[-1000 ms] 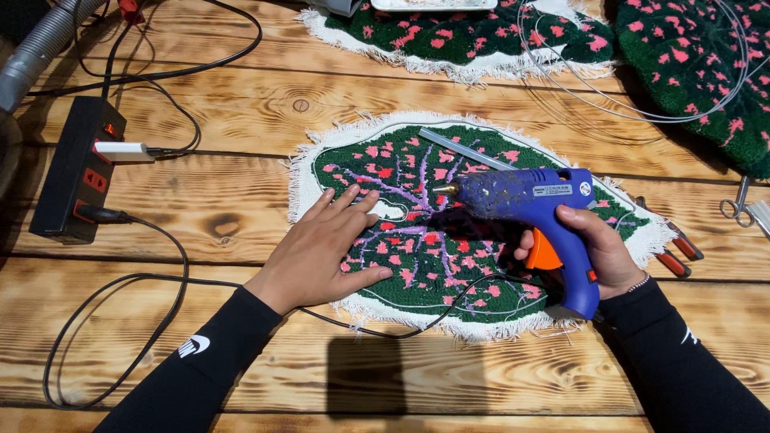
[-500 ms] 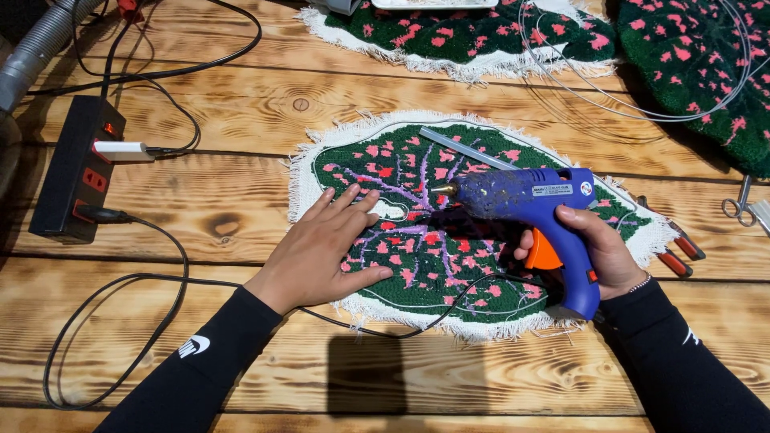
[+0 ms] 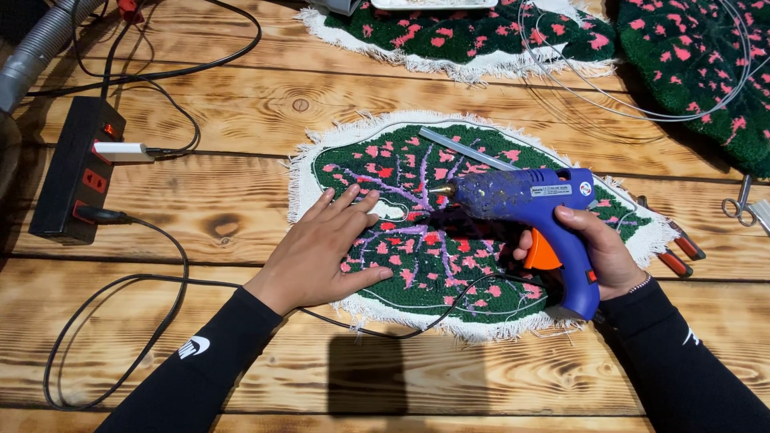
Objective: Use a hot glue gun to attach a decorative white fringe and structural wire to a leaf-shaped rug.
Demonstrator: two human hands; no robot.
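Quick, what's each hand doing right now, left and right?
Left hand: open, flat on the leaf-shaped tufted piece, holding nothing.
Right hand: closed around the blue glue gun, nozzle over the piece.

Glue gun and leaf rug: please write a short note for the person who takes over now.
Left hand: flat on the leaf rug, pressing its left part.
Right hand: grips the blue glue gun, nozzle pointing left just above the rug's middle, finger by the orange trigger.
Rug lies on the wooden table; a clear glue stick rests on its top.
Done: purple lines already run along the veins.
Left: cannot tell how much more needs glue.
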